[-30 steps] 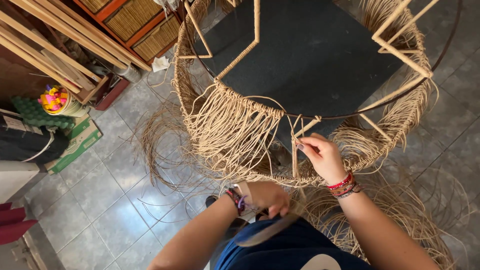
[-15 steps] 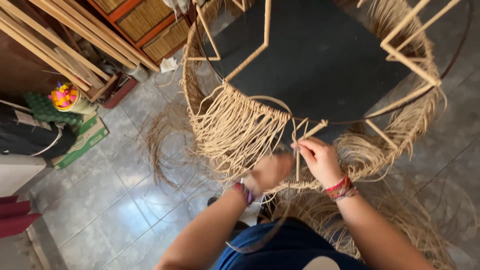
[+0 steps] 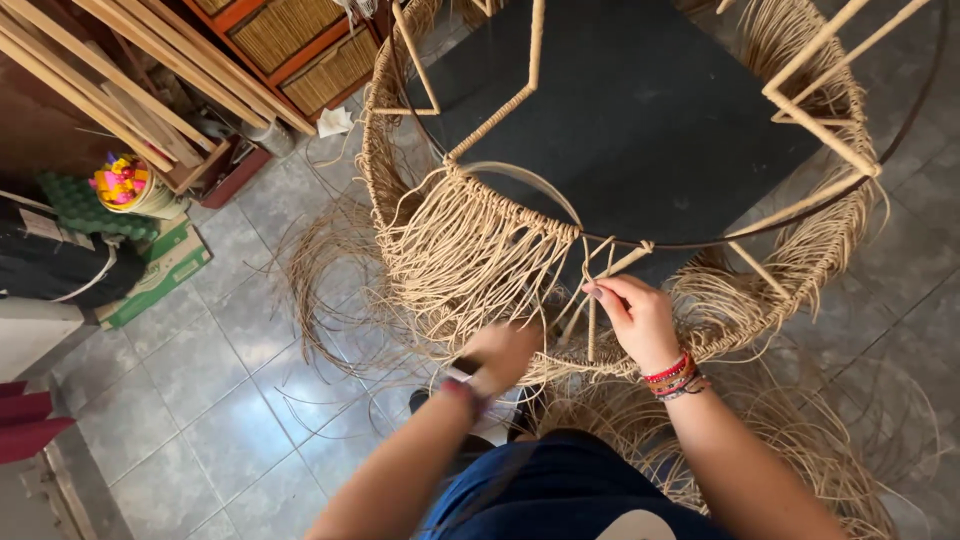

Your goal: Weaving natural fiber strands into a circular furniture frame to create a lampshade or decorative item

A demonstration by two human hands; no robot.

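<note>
While the right hand [image 3: 640, 318] pinches a stiff upright strand [image 3: 592, 325] just below the frame's rim [image 3: 700, 243], the blurred left hand [image 3: 503, 355] sits lower left, its grip unclear. Loose fibre [image 3: 480, 260] hanging from the rim looks light and springy, best held near the rim.

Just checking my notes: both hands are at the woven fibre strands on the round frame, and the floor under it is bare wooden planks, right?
Not quite. The head view shows the left hand and right hand at the fibre strands on the round frame, but the floor is grey tile, not wooden planks.
</note>
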